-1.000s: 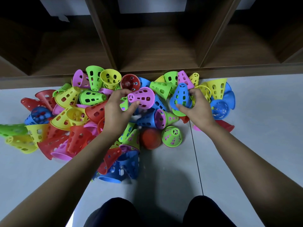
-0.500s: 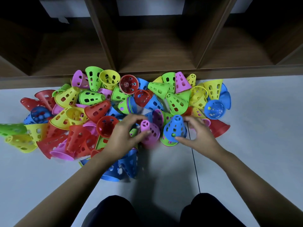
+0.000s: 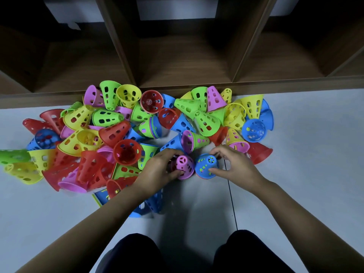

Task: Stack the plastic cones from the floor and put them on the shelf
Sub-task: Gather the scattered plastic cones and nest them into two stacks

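Observation:
Several perforated plastic cones in red, yellow, green, blue and pink lie heaped on the grey floor [image 3: 295,174] in front of a wooden shelf [image 3: 185,62]. My left hand [image 3: 157,172] grips a pink cone [image 3: 185,166] standing narrow end up at the near edge of the heap. Right beside it, my right hand [image 3: 234,166] grips a blue cone [image 3: 205,166], also narrow end up, with green and red showing through its holes. The two cones stand side by side, almost touching.
The shelf's lowest compartments open just behind the heap, split by dark upright dividers [image 3: 120,46]. A small nested stack of cones [image 3: 151,128] lies on its side mid-heap. My knees [image 3: 136,253] are at the bottom edge. A floor seam [image 3: 232,203] runs toward me.
Both hands have carried their cones out of the pile toward me and set them down on the floor side by side. A red ball seen earlier is now hidden.

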